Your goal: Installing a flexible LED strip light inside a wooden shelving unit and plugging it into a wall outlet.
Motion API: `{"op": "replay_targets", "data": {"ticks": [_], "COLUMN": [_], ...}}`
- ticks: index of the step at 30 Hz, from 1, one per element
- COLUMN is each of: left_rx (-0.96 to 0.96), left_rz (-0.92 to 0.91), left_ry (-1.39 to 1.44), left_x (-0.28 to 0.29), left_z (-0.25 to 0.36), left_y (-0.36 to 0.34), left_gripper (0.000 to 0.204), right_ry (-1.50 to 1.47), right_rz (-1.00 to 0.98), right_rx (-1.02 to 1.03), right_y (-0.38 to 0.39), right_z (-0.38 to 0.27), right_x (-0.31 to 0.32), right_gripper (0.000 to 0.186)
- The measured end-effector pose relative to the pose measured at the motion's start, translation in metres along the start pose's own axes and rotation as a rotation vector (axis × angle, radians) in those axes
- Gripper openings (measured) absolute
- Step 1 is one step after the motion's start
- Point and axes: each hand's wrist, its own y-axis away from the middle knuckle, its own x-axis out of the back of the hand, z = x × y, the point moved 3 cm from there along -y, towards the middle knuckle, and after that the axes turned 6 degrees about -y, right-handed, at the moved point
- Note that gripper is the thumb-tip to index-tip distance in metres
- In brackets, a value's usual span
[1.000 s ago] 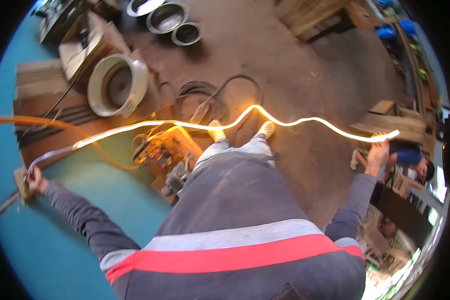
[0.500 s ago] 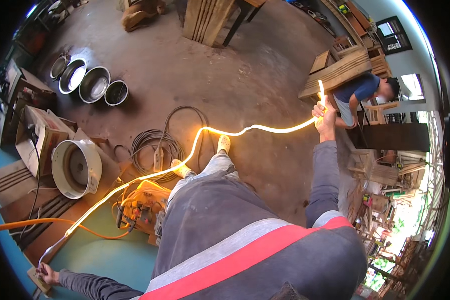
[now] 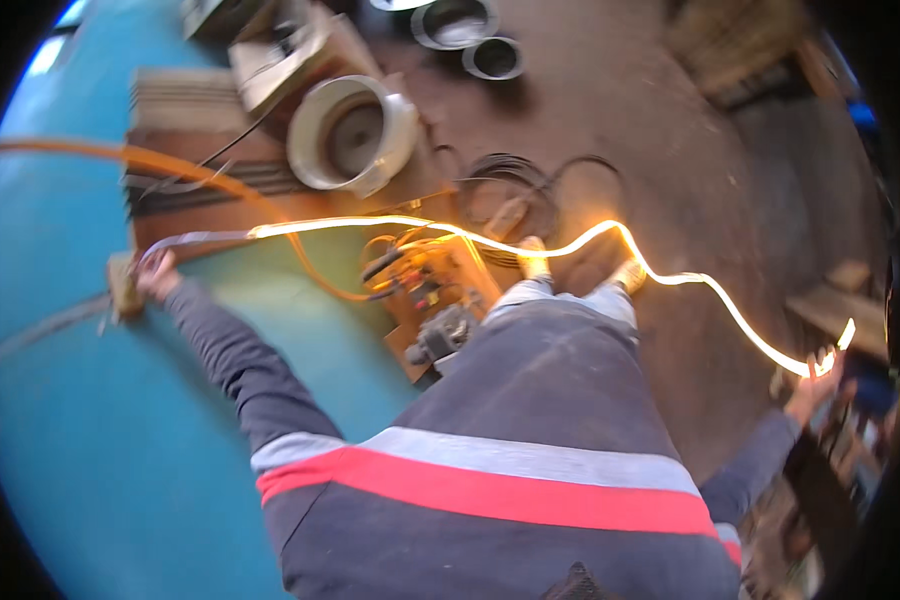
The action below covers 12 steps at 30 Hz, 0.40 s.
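A glowing warm-yellow LED strip light (image 3: 335,223) spans the view from one arm to the other, sagging in waves above my feet. My right hand (image 3: 816,387), far out at the right, is closed around the strip near its lit end, and a short piece sticks up past the fingers. At the far left my left hand (image 3: 158,278) is closed on the strip's unlit pale cord (image 3: 195,239). Those fingers are right against a small tan socket block (image 3: 123,286); motion blur hides whether a plug sits in it.
An orange machine (image 3: 430,290) with an orange hose (image 3: 150,155) stands left of my legs. Behind it are a large pale round pot (image 3: 353,137), a cardboard box (image 3: 305,60) and a coil of black cable (image 3: 510,185). Metal basins (image 3: 492,58) lie farther off. Wooden furniture (image 3: 840,305) is at the right.
My view has swung toward the left, so the scene has shifted right and turned. The strip stays lit and held in both hands; my right hand now appears lower, at the right rim.
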Motion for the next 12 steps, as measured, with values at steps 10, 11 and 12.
{"op": "replay_targets", "data": {"ticks": [10, 11, 12], "left_rx": [-0.066, -0.128, -0.159], "left_rz": [0.39, 0.412, 0.419], "left_ry": [-0.006, -0.028, -0.04], "left_x": [-0.023, -0.021, -0.028], "left_z": [0.03, 0.038, 0.025], "left_y": [0.062, 0.062, 0.049], "left_gripper": [0.011, 0.013, 0.014], "right_ry": [0.275, 0.318, 0.316], "right_rz": [-0.211, -0.128, -0.245], "right_rx": [0.253, 0.283, 0.251], "right_y": [0.007, 0.002, -0.027], "right_z": [0.03, 0.036, 0.031], "right_x": [-0.073, -0.073, -0.041], "right_gripper": [0.023, 0.027, 0.025]}}
